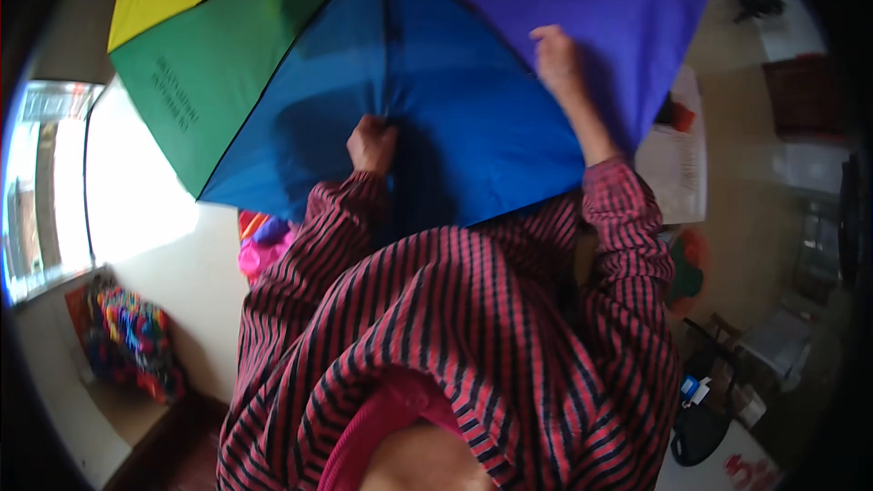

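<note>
A large opened umbrella (491, 141) with yellow, green, blue, purple and pink panels spreads before me and fills the upper middle. My left hand (371, 144) is closed on it at the blue panel, where the cloth puckers along a dark line running up to the top. Higher and to the right, my right hand (559, 62) is raised against the purple panel, beside the seam with the blue one. Its fingers are curled together, and whatever they hold, if anything, cannot be made out. Both arms are in red and black striped sleeves.
A bright window (59, 186) is on the left, with a colourful woven bundle (136, 332) below it. Pink and purple items (264, 250) peek out under the umbrella's lower left edge. Right of it lie a pale sheet (677, 177) and, lower down, a black strap-like object (700, 432).
</note>
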The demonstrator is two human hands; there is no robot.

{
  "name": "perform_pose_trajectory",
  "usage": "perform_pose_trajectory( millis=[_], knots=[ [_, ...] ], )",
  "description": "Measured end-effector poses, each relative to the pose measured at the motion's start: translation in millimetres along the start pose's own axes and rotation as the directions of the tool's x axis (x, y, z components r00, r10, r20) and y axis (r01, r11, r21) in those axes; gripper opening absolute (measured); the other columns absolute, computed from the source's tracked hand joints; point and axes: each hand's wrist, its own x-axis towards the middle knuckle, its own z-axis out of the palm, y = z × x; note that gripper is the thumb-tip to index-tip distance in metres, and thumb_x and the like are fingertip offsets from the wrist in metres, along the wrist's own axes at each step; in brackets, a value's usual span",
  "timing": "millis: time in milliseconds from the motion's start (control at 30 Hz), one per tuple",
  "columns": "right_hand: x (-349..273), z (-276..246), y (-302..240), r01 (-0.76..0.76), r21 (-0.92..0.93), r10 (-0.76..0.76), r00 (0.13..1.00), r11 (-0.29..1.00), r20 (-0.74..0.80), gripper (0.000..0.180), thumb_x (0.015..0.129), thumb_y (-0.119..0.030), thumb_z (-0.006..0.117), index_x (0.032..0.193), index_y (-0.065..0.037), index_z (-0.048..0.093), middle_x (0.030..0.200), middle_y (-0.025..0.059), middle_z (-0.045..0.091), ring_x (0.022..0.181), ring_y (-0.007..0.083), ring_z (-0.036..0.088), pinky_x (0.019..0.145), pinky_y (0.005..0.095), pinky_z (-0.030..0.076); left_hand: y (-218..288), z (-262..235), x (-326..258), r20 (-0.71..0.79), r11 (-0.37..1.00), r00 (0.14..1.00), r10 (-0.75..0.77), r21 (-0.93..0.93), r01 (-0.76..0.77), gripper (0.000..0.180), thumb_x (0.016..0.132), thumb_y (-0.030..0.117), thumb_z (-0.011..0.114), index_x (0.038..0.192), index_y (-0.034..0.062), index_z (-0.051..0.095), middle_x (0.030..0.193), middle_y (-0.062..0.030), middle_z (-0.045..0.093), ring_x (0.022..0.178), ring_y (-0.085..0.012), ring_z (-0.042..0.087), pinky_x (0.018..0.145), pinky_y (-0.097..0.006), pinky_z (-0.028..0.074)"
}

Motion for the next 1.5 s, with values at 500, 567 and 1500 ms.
perform_pose_trajectory(
  millis=[500,567,1500],
  knots=[
    [-64.1,100.9,-125.6,0.398,0.205,-0.436,0.667,0.894,0.605,0.013,0.084,-0.014,0.055,0.083,-0.002,0.060,0.079,0.0118,0.065,0.073,0.0333,0.063,0.060,0.0415,0.049,14.9,-24.9,-13.7,0.231,0.867,0.906,-0.355,-0.280,0.412,0.018,0.075,0.014,0.069,0.086,-0.0007,0.069,0.064,-0.0083,0.065,0.055,-0.0130,0.063,0.046,-0.025,0.049],
    [-60.7,109.3,-125.3,0.376,0.127,-0.384,0.763,0.918,0.520,0.012,0.082,-0.015,0.056,0.081,-0.003,0.059,0.078,0.0129,0.064,0.073,0.0349,0.062,0.059,0.0432,0.048,17.5,-25.6,-14.4,0.236,0.859,0.907,-0.349,-0.305,0.411,0.018,0.075,0.013,0.069,0.086,-0.0008,0.069,0.064,-0.0080,0.065,0.054,-0.0124,0.062,0.046,-0.024,0.047],
    [-96.8,145.7,-130.6,0.341,0.136,-0.366,0.840,0.930,0.401,0.009,0.078,-0.013,0.056,0.078,-0.006,0.061,0.078,0.0141,0.062,0.073,0.0318,0.065,0.060,0.0422,0.051,15.2,-22.0,-13.6,0.296,0.745,0.903,-0.311,-0.514,0.425,0.020,0.082,0.015,0.063,0.094,-0.0013,0.063,0.073,-0.0075,0.066,0.055,-0.0130,0.059,0.046,-0.022,0.040]
  ],
)
